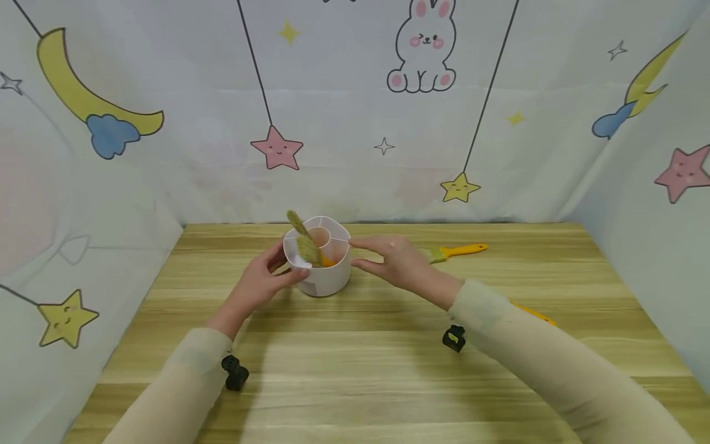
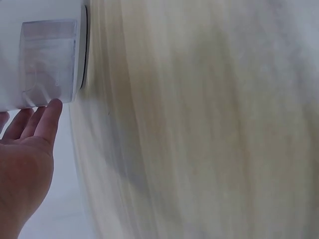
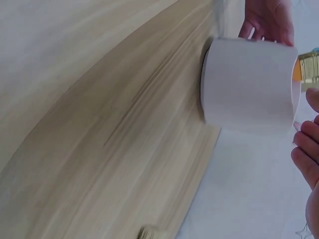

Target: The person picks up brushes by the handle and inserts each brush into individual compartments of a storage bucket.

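A white round divided organizer [image 1: 328, 282] stands on the wooden table, with a round cup in its middle. My left hand [image 1: 261, 280] holds its left side, the thumb on the near wall and the fingers farther back. In the left wrist view those fingers touch the wall beside a clear panel [image 2: 49, 62]. Paintbrushes [image 1: 309, 251] lean inside, heads up, with a bit of orange handle showing. At the right rim is my right hand [image 1: 396, 262], forefinger extended to the edge, thumb apart below, gripping nothing. The right wrist view shows the organizer's plain wall [image 3: 249, 84].
Right of my right hand lies a paintbrush with an orange handle [image 1: 466, 250], its head partly hidden by the hand. Another orange handle [image 1: 535, 313] shows from behind my right sleeve. A white patterned curtain [image 1: 355, 111] hangs behind the table [image 1: 355, 370] and along both sides.
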A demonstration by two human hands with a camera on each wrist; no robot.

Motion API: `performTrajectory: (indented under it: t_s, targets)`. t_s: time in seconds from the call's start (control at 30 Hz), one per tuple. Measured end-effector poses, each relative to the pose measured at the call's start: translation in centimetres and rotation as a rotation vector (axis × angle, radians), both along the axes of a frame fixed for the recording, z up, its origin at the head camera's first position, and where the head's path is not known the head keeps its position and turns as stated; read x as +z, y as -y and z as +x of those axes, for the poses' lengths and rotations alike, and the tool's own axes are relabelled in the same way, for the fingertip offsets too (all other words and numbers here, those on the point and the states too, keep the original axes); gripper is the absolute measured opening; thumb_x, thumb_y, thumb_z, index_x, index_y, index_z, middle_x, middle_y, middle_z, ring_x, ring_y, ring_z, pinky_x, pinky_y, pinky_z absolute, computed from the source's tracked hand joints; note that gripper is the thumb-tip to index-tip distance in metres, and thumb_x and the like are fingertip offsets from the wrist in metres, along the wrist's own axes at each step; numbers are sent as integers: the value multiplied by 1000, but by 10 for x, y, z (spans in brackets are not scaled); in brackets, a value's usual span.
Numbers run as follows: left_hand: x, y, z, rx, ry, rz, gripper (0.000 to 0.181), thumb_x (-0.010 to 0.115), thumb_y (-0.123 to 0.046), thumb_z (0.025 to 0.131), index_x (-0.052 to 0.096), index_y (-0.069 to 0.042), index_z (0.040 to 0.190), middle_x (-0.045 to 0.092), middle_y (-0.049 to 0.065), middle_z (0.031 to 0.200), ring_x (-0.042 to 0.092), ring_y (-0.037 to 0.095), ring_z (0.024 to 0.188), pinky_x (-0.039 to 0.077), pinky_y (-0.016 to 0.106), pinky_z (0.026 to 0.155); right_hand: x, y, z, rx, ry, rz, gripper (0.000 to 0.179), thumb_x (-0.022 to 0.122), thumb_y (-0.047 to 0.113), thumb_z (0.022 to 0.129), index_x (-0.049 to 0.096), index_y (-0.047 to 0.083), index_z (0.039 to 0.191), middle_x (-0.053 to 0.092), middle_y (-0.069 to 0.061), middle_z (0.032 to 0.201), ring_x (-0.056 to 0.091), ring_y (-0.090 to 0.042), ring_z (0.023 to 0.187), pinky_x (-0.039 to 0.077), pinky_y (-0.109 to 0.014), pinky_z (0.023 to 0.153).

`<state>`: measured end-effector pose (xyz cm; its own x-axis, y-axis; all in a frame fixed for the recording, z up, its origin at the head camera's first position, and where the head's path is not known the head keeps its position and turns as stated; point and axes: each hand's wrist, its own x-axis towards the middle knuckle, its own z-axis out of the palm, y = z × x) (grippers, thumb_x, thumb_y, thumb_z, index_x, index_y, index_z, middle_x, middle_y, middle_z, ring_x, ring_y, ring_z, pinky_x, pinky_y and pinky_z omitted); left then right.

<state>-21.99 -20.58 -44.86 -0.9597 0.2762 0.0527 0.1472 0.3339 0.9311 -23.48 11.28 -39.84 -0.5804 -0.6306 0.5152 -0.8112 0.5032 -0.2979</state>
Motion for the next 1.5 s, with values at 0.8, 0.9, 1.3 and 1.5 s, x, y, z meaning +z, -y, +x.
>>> performTrajectory:
  t_s: [0.8, 0.9, 1.3, 1.5]
  targets:
    - [4, 9, -2, -5, 32, 3, 94, 79, -23, 100, 20, -17, 173, 31, 15, 173, 35, 39, 157, 36, 56, 125, 15, -75, -5, -100, 53, 143, 58, 86, 21, 93, 67, 0, 144, 68, -21, 140, 71, -37, 122, 62, -53, 99]
    - [4, 10, 1, 10, 48, 31, 94, 79, -23, 101, 19, -17, 173, 32, 13, 173, 35, 36, 158, 37, 54, 124, 15, -81, -4, -100, 57, 152, 59, 86, 21, 93, 66, 1, 144, 68, -20, 140, 71, -37, 122, 61, -53, 99]
    - [-4, -20, 42, 288, -35, 126, 99, 88, -26, 93, 28, -16, 171, 33, 11, 173, 35, 26, 158, 42, 44, 123, 15, -96, -3, -121, 69, 176, 61, 87, 21, 92, 65, 0, 145, 67, -21, 142, 69, -39, 124, 60, -55, 100]
    - [-8, -42, 53, 385, -39, 186, 98, 89, -24, 91, 32, -9, 169, 37, 12, 171, 40, 28, 155, 44, 44, 122, 13, -98, -3, -128, 101, 185, 60, 85, 23, 95, 64, 1, 147, 66, -20, 143, 69, -39, 124, 60, -55, 102]
